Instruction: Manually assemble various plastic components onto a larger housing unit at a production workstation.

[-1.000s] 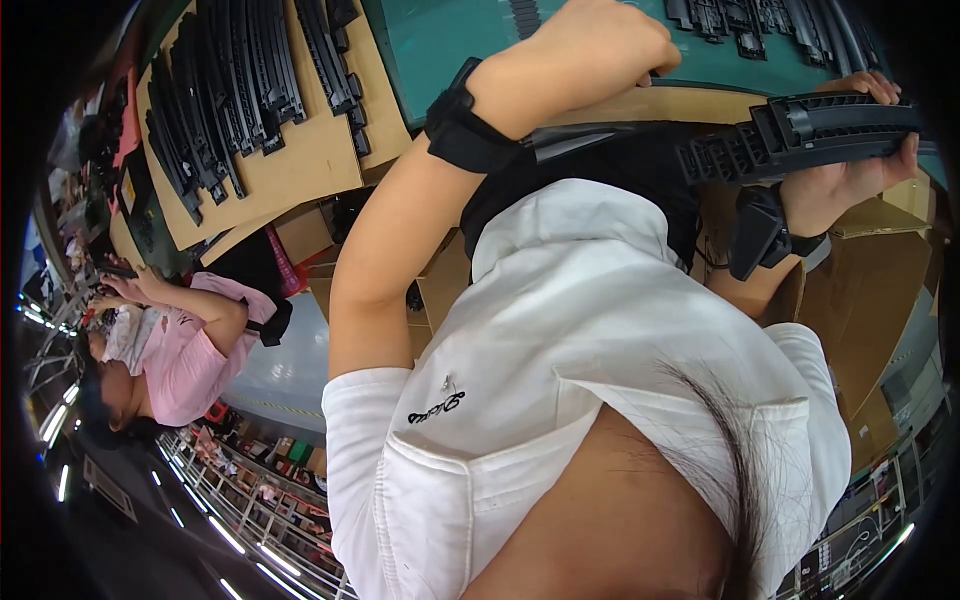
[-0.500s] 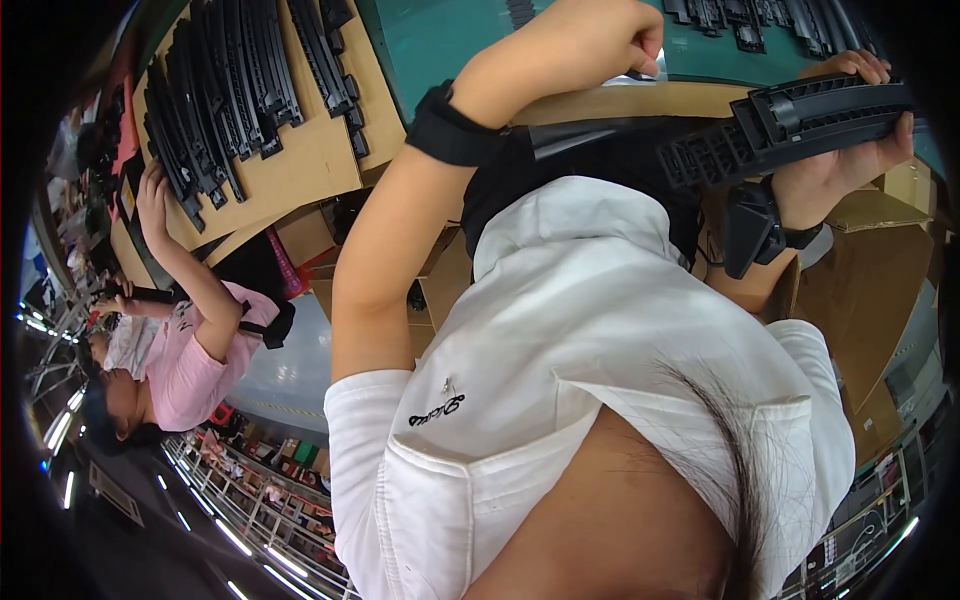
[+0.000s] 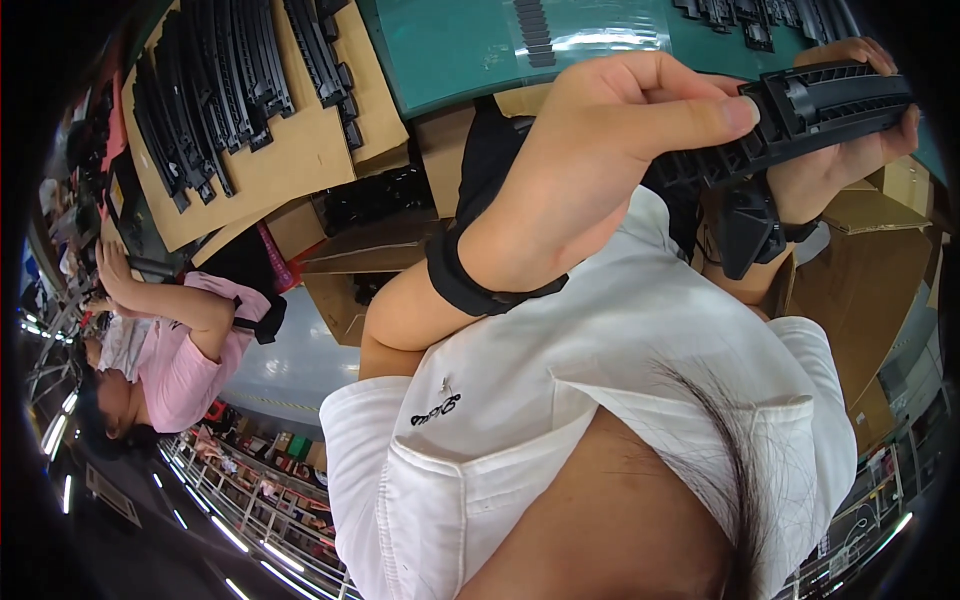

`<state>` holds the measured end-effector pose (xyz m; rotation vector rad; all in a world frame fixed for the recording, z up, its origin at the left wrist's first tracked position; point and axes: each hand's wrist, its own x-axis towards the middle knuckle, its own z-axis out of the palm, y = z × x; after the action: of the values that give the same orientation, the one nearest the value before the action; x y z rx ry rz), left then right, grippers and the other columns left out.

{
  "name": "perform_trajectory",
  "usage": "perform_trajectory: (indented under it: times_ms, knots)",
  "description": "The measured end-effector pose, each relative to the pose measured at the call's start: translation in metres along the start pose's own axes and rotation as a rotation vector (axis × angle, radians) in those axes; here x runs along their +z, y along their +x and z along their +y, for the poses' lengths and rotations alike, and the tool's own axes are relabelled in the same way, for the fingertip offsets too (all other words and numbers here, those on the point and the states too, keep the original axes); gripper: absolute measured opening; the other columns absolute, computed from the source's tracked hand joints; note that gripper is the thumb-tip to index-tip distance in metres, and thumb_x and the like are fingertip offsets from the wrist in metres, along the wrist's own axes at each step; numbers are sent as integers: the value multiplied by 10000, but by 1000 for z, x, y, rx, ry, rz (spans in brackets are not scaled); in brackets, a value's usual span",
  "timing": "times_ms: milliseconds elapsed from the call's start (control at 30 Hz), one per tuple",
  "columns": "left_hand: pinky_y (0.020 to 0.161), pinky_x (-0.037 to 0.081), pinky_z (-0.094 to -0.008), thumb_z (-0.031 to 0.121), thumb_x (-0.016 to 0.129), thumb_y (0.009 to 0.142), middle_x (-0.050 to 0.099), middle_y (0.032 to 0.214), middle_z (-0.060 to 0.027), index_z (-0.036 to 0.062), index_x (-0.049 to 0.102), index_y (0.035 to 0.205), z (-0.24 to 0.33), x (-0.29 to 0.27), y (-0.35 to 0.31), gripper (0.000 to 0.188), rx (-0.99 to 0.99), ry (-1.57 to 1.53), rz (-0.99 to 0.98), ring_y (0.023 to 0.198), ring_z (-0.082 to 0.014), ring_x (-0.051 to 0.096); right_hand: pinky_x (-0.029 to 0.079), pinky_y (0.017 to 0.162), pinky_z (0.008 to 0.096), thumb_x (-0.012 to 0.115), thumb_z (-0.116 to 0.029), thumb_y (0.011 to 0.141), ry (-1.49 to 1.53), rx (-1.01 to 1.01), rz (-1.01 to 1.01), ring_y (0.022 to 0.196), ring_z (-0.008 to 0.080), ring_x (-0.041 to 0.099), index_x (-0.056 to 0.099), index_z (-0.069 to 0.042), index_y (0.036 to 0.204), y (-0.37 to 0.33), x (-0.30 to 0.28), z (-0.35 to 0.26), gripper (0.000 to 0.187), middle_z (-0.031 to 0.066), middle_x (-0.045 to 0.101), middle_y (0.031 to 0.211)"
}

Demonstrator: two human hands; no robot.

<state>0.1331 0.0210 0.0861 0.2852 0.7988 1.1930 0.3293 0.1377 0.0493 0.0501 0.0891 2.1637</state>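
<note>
A long, ribbed black plastic part [image 3: 845,103] is held up at the right, in front of my body. My right hand [image 3: 808,183] grips it from below and behind, its fingertips showing above and below the far right end. My left hand [image 3: 630,115] closes on the part's left portion, the thumb pressed against its edge near a raised block. The other left fingers are partly behind the part, and whether a small piece lies under the thumb is hidden. A black band [image 3: 470,275] circles my left wrist, and a black device [image 3: 752,230] sits at my right wrist.
Several similar black parts [image 3: 225,80] lie on a cardboard sheet [image 3: 300,165] at the left, more [image 3: 745,25] at the far right. A row of small black pieces [image 3: 535,35] lies on the green mat [image 3: 435,60]. Cardboard boxes [image 3: 870,260] stand below; a pink-sleeved person [image 3: 205,360] works at left.
My left hand has come from above the green mat, down and right to the black plastic part, and now grips it. My right hand keeps its hold. The other person's hand has moved off the cardboard.
</note>
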Motion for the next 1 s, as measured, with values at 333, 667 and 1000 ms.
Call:
perform_trajectory:
  times_ms: [333,667,1000]
  knots:
    - [847,442,-274,35,679,787,637,973,-143,-33,623,881,-8,1,1,129,118,-79,-60,906,-156,594,418,937,282,700,-155,649,-9,-32,-5,956,136,536,528,-109,897,-5,1,-6,305,-6,567,903]
    - [841,457,-275,16,681,775,628,1007,-168,-43,616,865,-7,2,0,125,114,-76,-52,912,-166,596,413,937,279,702,-153,655,14,-54,-18,954,133,534,528,-106,889,0,9,10,295,-7,565,895]
    - [835,461,-276,7,687,767,631,1016,-166,-33,620,851,-8,2,1,114,131,-34,-65,899,-160,595,408,938,276,703,-152,660,55,-76,-27,952,129,532,528,-102,881,-3,12,6,286,-8,562,888]
